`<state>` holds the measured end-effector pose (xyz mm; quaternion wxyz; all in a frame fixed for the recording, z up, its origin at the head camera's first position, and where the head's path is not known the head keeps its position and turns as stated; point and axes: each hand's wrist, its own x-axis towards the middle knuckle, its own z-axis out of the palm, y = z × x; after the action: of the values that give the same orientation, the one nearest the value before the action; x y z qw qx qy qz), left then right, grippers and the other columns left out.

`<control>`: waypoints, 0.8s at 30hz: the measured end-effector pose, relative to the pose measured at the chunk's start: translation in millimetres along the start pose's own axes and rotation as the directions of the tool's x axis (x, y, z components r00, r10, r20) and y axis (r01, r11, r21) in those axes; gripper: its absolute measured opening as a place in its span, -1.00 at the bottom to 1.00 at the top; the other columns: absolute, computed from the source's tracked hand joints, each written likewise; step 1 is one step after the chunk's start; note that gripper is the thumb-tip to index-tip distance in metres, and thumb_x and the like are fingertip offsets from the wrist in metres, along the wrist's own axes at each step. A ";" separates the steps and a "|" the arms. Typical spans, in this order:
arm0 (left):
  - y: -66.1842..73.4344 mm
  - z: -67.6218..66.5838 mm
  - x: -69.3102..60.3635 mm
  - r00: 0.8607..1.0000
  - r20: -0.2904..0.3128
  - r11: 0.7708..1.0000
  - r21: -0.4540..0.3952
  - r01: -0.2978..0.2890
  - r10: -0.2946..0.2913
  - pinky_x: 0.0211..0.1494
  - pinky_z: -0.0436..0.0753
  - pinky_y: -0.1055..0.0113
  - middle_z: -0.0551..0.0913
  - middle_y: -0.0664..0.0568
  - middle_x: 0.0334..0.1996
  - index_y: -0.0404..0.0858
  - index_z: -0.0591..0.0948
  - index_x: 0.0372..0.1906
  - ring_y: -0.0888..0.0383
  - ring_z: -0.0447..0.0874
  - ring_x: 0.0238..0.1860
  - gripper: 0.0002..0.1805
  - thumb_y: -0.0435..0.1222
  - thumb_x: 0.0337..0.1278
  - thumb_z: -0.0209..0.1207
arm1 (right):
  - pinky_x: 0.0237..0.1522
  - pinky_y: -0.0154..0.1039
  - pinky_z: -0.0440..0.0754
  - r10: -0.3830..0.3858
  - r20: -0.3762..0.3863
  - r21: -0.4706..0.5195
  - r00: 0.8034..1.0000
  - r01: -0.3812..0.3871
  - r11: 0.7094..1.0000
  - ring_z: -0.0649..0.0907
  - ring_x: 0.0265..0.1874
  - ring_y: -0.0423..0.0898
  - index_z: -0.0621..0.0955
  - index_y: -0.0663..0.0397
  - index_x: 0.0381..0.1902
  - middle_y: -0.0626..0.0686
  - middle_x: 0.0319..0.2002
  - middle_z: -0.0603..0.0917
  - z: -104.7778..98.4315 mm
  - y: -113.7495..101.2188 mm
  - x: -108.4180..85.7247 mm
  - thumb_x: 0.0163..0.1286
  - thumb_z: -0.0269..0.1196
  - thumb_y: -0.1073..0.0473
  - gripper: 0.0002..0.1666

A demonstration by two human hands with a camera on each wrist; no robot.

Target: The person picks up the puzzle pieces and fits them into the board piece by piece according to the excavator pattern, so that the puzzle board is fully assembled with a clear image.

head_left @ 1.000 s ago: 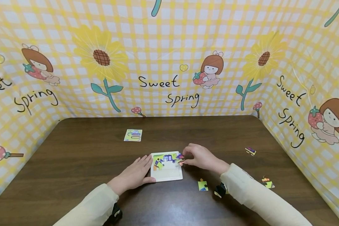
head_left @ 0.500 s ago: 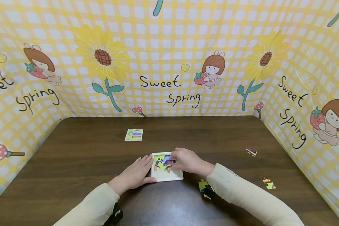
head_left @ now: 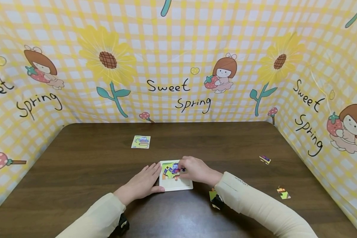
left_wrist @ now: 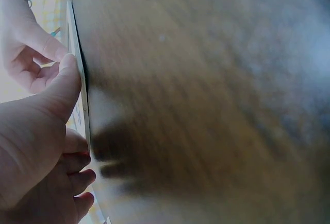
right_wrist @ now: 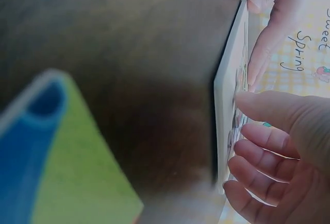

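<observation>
Head view, hands [head_left: 142,183] at puzzle tray [head_left: 177,185]

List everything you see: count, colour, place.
tray: one, white, table centre
fitted pieces: count unclear, multicoloured, in tray
held piece: one, purplish, at tray
bar piece: one, purple-yellow, right side
notched piece: one, orange-green, right side, nearer
half-hidden piece: one, green, right of tray
picture card: one, multicoloured, behind tray
table: one, brown, underneath
cloth: count unclear, yellow-white, around table
sleeves: two, cream, forearms
wrist devices: two, black, wrists
left hand: one, tray's left edge
right hand: one, over tray
</observation>
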<state>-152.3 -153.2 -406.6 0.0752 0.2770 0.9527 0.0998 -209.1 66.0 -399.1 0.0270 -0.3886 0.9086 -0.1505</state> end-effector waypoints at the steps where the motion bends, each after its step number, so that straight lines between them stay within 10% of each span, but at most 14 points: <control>1: 0.0 0.0 0.1 1.000 0.000 1.000 0.001 -0.001 0.001 0.29 0.12 -0.02 0.18 -0.35 0.29 -0.56 0.25 0.26 -0.21 0.10 0.31 -0.16 0.06 0.14 0.11 | -0.36 -0.34 0.50 -0.003 -0.001 -0.002 1.000 0.003 1.000 0.48 -0.44 -0.21 0.65 0.09 -0.33 -0.05 -0.38 0.56 0.2 0.1 0.1 0.07 0.40 0.15 -0.79; 24: -1.9 2.4 0.9 1.000 -0.010 1.000 0.022 -0.013 0.013 0.29 0.14 -0.02 0.19 -0.35 0.29 -0.56 0.25 0.25 -0.21 0.11 0.30 -0.16 0.07 0.15 0.10 | -0.51 -0.40 0.40 -0.074 0.041 -0.034 0.996 0.075 0.997 0.43 -0.49 -0.23 0.70 -0.03 -0.16 -0.06 -0.39 0.54 -1.3 -2.6 1.7 0.14 0.36 0.10 -0.73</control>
<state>-153.6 -153.9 -409.4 0.0667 0.2834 0.9523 0.0911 -208.7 63.4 -397.0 0.0327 -0.4254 0.8954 -0.1275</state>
